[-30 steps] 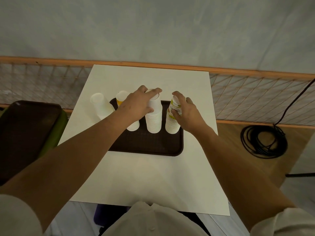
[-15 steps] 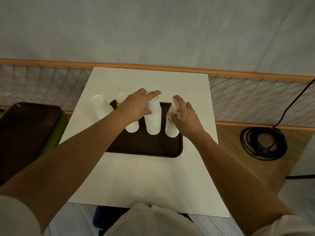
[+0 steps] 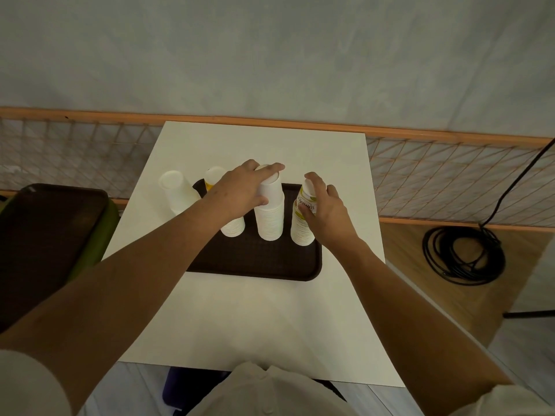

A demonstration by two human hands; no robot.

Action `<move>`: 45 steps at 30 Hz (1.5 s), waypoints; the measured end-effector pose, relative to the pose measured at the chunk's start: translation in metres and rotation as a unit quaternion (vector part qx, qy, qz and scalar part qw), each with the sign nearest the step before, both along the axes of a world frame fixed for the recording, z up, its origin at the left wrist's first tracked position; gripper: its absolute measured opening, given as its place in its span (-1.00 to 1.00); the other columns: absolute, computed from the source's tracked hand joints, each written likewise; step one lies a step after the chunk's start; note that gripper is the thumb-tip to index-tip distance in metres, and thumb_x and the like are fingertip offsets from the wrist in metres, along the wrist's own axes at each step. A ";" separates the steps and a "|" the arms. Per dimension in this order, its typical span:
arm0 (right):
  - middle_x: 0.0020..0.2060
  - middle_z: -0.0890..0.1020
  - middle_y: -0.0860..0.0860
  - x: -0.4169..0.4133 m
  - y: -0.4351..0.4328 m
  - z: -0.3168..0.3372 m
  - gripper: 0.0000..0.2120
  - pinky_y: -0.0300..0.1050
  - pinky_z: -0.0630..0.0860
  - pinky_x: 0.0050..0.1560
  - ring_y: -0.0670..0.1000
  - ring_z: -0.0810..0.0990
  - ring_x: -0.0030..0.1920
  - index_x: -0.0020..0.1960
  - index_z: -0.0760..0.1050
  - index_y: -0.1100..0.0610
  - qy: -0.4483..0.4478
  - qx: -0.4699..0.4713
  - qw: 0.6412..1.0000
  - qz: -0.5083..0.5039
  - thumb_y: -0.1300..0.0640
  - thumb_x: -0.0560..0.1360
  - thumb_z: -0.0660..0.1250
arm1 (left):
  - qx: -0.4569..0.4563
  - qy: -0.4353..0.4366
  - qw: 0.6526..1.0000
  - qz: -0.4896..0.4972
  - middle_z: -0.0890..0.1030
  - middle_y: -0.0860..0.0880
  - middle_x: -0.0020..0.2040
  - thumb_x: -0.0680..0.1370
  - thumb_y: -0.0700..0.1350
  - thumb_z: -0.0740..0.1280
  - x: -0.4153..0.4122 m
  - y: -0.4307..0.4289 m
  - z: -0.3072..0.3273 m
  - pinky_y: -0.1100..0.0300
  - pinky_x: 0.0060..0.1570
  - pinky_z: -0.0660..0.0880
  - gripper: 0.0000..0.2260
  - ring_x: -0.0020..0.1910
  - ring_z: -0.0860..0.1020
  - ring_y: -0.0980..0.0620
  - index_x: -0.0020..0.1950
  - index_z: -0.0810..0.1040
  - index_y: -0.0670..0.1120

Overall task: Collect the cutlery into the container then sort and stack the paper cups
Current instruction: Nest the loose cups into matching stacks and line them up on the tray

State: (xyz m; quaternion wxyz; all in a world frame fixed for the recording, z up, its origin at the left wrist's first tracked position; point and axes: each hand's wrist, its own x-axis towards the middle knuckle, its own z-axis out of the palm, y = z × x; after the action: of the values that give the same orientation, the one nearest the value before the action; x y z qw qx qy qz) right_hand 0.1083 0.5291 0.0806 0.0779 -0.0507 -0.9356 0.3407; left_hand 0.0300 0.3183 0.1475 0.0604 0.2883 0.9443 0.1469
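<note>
A dark brown tray (image 3: 255,262) lies on the white table (image 3: 240,319). Three upside-down stacks of paper cups stand on it. My left hand (image 3: 240,187) grips the top of the plain white middle stack (image 3: 270,217) and hides most of a shorter white stack (image 3: 233,228) to its left. My right hand (image 3: 326,210) is wrapped around the printed green-and-yellow stack (image 3: 301,226) at the right. A yellow-marked cup stack (image 3: 213,177) stands at the tray's back left. A white cup stack (image 3: 175,190) stands off the tray on the table. No cutlery or container is visible.
A second dark tray (image 3: 51,235) rests on a green seat at the left. A wire-mesh fence with an orange rail (image 3: 450,187) runs behind the table. A coiled black cable (image 3: 464,256) lies on the wooden floor at the right.
Both hands have stayed on their stacks with hardly any shift; the view has tilted slightly.
</note>
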 end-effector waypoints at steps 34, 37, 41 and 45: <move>0.43 0.37 0.05 -0.007 0.000 0.003 -0.30 0.16 0.56 0.22 0.21 0.51 0.32 0.51 0.20 -0.22 0.022 -0.008 1.000 -0.011 0.12 0.51 0.45 | -0.123 0.013 0.985 0.120 0.44 -0.18 0.38 0.48 -0.05 0.51 -0.006 -0.053 0.012 -0.08 0.18 0.53 -0.31 0.29 0.47 -0.20 0.56 0.31 0.03; 0.33 0.45 0.06 -0.005 -0.001 0.001 -0.34 0.10 0.58 0.16 0.19 0.56 0.25 0.50 0.22 -0.20 0.028 0.005 0.999 -0.015 0.12 0.53 0.44 | -0.101 0.000 0.987 0.127 0.46 -0.20 0.37 0.53 -0.11 0.48 -0.005 -0.052 0.012 -0.06 0.19 0.54 -0.39 0.28 0.51 -0.20 0.55 0.35 -0.03; 0.28 0.47 0.04 -0.003 0.000 0.000 -0.36 -0.01 0.55 0.13 0.16 0.57 0.22 0.50 0.21 -0.20 0.035 -0.002 0.999 -0.016 0.13 0.55 0.43 | -0.106 0.005 0.987 0.124 0.46 -0.20 0.39 0.54 -0.10 0.46 -0.003 -0.050 0.011 -0.06 0.21 0.54 -0.40 0.29 0.51 -0.21 0.55 0.34 -0.04; 0.27 0.46 0.04 -0.003 -0.002 0.001 -0.35 0.02 0.56 0.14 0.16 0.57 0.22 0.49 0.19 -0.24 0.027 -0.007 0.999 -0.019 0.13 0.56 0.42 | -0.113 0.009 0.985 0.127 0.45 -0.19 0.41 0.55 -0.09 0.46 -0.002 -0.050 0.011 -0.06 0.22 0.54 -0.37 0.30 0.50 -0.20 0.57 0.30 -0.02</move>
State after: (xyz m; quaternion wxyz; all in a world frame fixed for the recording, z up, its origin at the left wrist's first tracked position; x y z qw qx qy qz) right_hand 0.1054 0.5268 0.0813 0.1091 -0.0595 -0.9296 0.3470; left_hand 0.0280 0.2686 0.1587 0.0649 0.1582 0.9843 0.0430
